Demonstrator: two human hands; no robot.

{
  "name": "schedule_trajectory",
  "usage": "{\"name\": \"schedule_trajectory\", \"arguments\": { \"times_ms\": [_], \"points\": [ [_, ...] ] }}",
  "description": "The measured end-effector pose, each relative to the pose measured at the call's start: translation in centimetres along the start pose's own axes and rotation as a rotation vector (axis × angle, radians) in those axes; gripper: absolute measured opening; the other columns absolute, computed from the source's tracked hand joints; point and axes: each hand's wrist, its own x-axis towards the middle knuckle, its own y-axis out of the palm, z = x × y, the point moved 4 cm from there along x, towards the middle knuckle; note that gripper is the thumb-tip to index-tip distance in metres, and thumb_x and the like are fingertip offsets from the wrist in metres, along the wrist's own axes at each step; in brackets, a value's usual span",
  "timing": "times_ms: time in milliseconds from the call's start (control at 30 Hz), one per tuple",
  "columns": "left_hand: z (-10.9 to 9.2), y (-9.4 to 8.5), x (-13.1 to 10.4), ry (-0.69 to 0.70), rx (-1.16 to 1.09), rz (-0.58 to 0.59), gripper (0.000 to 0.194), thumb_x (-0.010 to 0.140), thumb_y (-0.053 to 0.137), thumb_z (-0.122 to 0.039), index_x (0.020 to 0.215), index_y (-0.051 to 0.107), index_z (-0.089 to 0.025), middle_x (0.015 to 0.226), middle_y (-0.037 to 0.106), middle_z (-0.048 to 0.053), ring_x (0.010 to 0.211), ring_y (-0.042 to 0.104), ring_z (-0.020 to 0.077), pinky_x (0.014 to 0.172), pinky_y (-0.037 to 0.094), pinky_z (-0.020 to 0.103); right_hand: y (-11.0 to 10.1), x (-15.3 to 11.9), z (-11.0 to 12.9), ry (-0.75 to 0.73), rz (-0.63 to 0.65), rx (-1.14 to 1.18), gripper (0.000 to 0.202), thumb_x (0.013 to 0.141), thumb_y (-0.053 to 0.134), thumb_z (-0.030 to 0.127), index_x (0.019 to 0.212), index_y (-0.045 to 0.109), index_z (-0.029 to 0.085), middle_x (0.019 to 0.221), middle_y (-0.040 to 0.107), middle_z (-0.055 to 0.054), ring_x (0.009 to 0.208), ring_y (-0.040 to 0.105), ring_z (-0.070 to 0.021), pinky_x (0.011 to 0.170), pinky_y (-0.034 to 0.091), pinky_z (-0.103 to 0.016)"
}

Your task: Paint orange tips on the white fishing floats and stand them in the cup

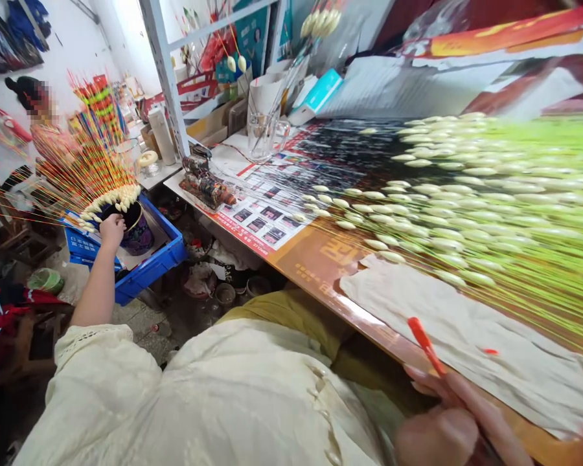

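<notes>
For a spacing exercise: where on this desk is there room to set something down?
Bare brown desktop between printed sheet and cloth; most of the cloth, between pale buds and right hand. Crowded: the right side, under buds and green stems.

The right hand (447, 427) is blurred and cut off by the bottom edge, hiding part of the red-tipped stick (425, 343). Green stems (558, 285) blur past the right edge. Whether the left hand (113, 230) grips anything is hard to tell.
</notes>
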Motion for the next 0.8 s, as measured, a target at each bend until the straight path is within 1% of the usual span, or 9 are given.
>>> {"name": "schedule_trajectory", "arguments": {
  "times_ms": [67,133,200,267,400,500,633,700,800],
  "points": [
    [0.3,0.1,0.3,-0.013,-0.009,-0.019,0.034,0.084,0.054,-0.023,0.111,0.073,-0.015,0.099,0.078,0.011,0.091,0.075,0.0217,0.086,0.056,0.029,-0.1,0.1,0.5,-0.009,0.024,-0.023,0.039,0.080,0.058,0.043,0.111,0.077,0.031,0.089,0.078,-0.012,0.068,0.074,-0.0346,0.064,0.058,-0.057],
    [0.4,0.2,0.6,-0.025,-0.020,-0.033,0.032,0.082,0.058,-0.025,0.108,0.074,-0.016,0.098,0.078,0.011,0.096,0.074,0.0240,0.087,0.055,0.031,-0.2,0.2,0.7,0.018,0.041,-0.035,0.038,0.079,0.059,0.044,0.109,0.077,0.032,0.089,0.077,-0.013,0.071,0.074,-0.0362,0.066,0.058,-0.060],
    [0.4,0.5,0.8,-0.038,-0.033,-0.035,0.030,0.081,0.060,-0.027,0.105,0.075,-0.016,0.098,0.078,0.011,0.099,0.074,0.0251,0.087,0.055,0.031,-0.2,0.3,0.7,0.050,0.079,-0.025,0.035,0.076,0.063,0.039,0.107,0.077,0.032,0.089,0.078,-0.012,0.073,0.074,-0.0368,0.069,0.059,-0.061],
    [0.5,0.9,1.0,-0.054,-0.049,-0.028,0.029,0.081,0.060,-0.028,0.103,0.075,-0.016,0.098,0.078,0.012,0.097,0.074,0.0249,0.084,0.055,0.031,-0.1,0.3,0.5,0.065,0.108,0.000,0.036,0.074,0.065,0.033,0.107,0.077,0.032,0.090,0.078,-0.011,0.073,0.074,-0.0366,0.070,0.059,-0.061],
    [0.9,1.4,1.2,-0.088,-0.094,-0.014,0.030,0.086,0.053,-0.027,0.105,0.072,-0.015,0.100,0.077,0.012,0.084,0.074,0.0210,0.075,0.055,0.028,-0.3,0.2,0.3,0.026,0.036,0.019,0.033,0.077,0.062,0.037,0.106,0.078,0.032,0.085,0.077,-0.010,0.066,0.072,-0.0349,0.067,0.058,-0.060],
    [1.2,1.3,1.3,-0.110,-0.127,-0.035,0.035,0.088,0.045,-0.024,0.112,0.069,-0.014,0.104,0.076,0.013,0.079,0.074,0.0192,0.070,0.055,0.026,-0.3,0.2,0.1,0.033,0.053,0.014,0.036,0.077,0.061,0.035,0.109,0.078,0.033,0.089,0.078,-0.011,0.066,0.072,-0.0350,0.066,0.058,-0.060],
    [1.1,0.8,1.7,-0.108,-0.158,-0.089,0.040,0.088,0.041,-0.023,0.117,0.066,-0.013,0.105,0.075,0.013,0.080,0.073,0.0186,0.072,0.056,0.027,-0.1,0.5,0.5,-0.036,0.038,0.072,0.042,0.071,0.062,0.028,0.109,0.080,0.035,0.085,0.079,-0.009,0.062,0.071,-0.0337,0.060,0.056,-0.056],
    [0.9,0.6,2.0,-0.105,-0.164,-0.109,0.040,0.090,0.039,-0.025,0.118,0.065,-0.014,0.105,0.074,0.012,0.079,0.073,0.0177,0.072,0.057,0.027,0.1,0.6,0.6,-0.044,0.028,0.077,0.045,0.069,0.062,0.025,0.109,0.080,0.035,0.085,0.079,-0.007,0.063,0.071,-0.0336,0.060,0.056,-0.056],
    [0.8,0.8,2.6,-0.106,-0.167,-0.107,0.038,0.092,0.040,-0.028,0.119,0.064,-0.014,0.105,0.074,0.012,0.079,0.072,0.0167,0.073,0.057,0.027,0.2,0.6,0.7,-0.061,0.007,0.074,0.047,0.067,0.061,0.022,0.108,0.080,0.035,0.084,0.079,-0.006,0.062,0.071,-0.0334,0.060,0.056,-0.056]
  ]
}}
